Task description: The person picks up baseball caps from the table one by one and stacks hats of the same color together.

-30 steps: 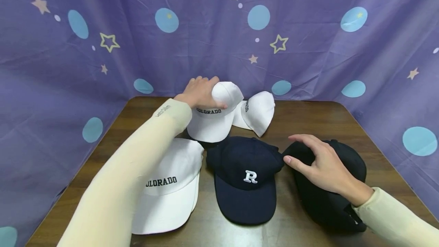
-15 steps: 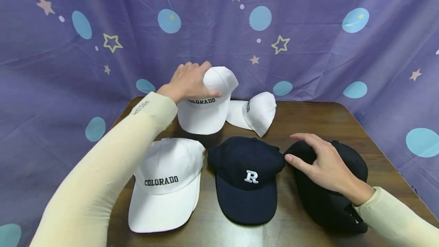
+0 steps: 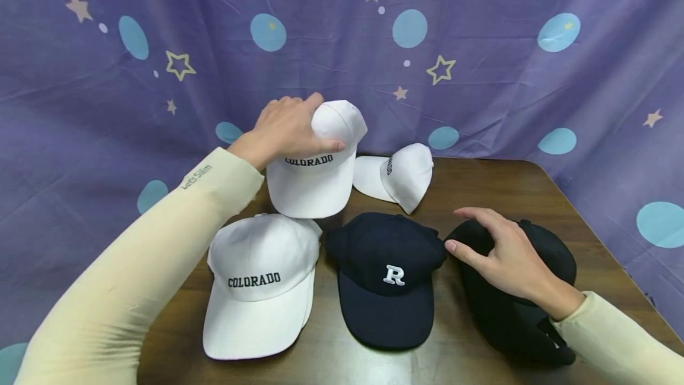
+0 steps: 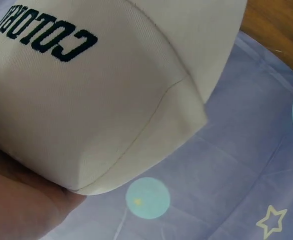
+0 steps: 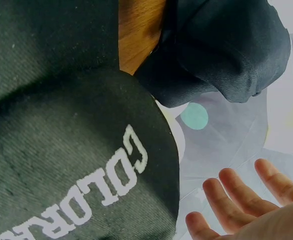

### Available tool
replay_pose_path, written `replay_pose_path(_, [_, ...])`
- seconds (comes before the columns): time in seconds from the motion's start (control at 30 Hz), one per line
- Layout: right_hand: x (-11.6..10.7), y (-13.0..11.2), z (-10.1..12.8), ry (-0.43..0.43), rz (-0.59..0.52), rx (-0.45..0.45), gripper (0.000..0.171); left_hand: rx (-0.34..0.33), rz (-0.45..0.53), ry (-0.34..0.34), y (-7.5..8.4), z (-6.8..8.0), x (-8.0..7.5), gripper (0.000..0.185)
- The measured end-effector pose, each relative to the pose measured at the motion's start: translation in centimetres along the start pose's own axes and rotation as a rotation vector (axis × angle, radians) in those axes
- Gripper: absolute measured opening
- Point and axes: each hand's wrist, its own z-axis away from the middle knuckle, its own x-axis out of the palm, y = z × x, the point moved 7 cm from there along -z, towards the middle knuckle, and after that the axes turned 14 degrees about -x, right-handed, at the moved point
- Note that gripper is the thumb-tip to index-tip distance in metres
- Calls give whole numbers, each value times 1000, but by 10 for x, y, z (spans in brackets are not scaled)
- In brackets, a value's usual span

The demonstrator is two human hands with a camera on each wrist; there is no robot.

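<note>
My left hand grips a white COLORADO cap by its crown, thumb across the front. The cap is held up behind the front row of caps, its brim toward me. In the left wrist view, a side of that white cap's crown fills much of the frame. My right hand hovers at the black cap on the right, fingers relaxed and spread; I cannot tell whether it touches. White COLORADO lettering on the black cap shows in the right wrist view.
A white COLORADO cap, with another brim edge under it, lies at the front left. A navy cap with an R sits in the middle. Another white cap lies sideways at the back of the wooden table, before a purple curtain.
My left hand has lifted the white cap off the back of the table and carried it up and left, then slightly down. My right hand has hardly moved.
</note>
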Motion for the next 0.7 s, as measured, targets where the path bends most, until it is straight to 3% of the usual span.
replay_pose_path(0.37, [0, 0, 0, 4, -3, 4, 54, 16, -10, 36, 2, 24, -23, 76])
replay_pose_path(0.7, [-2, -2, -1, 10, -19, 5, 64, -17, -53, -30, -4, 44, -30, 82])
